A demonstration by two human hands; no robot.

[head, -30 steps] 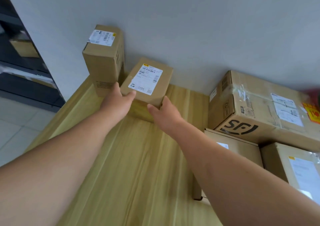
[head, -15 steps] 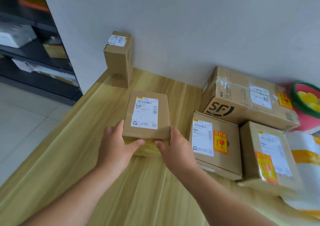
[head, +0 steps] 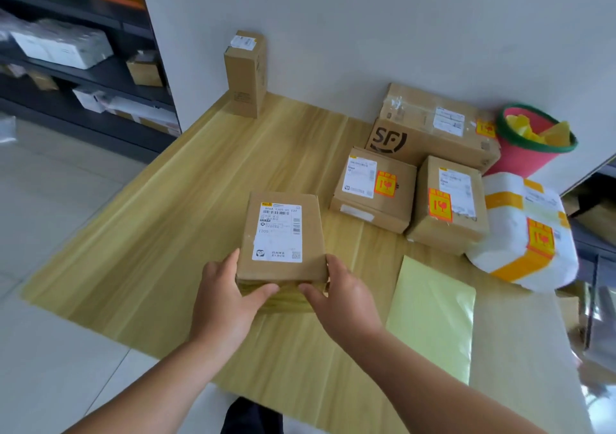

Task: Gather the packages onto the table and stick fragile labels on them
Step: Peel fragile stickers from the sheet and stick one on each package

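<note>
Cardboard, brown and plain, makes up the small box [head: 281,233] that is held at its near end between the left hand [head: 226,297] and the right hand [head: 340,295], each grip closed on a near corner with the thumbs pressed to the front face. Its white shipping label [head: 279,232] faces up, and it bears no orange sticker. The box appears to be lifted slightly above the wooden table [head: 173,233], though this cannot be told for certain. Well apart, a tall box [head: 245,73] is stood upright against the wall. To the right, three cardboard boxes [head: 373,190] and a white parcel [head: 523,230] are seen with orange fragile stickers [head: 385,183]. A yellow backing sheet [head: 433,320] is laid just beside the right hand.
</note>
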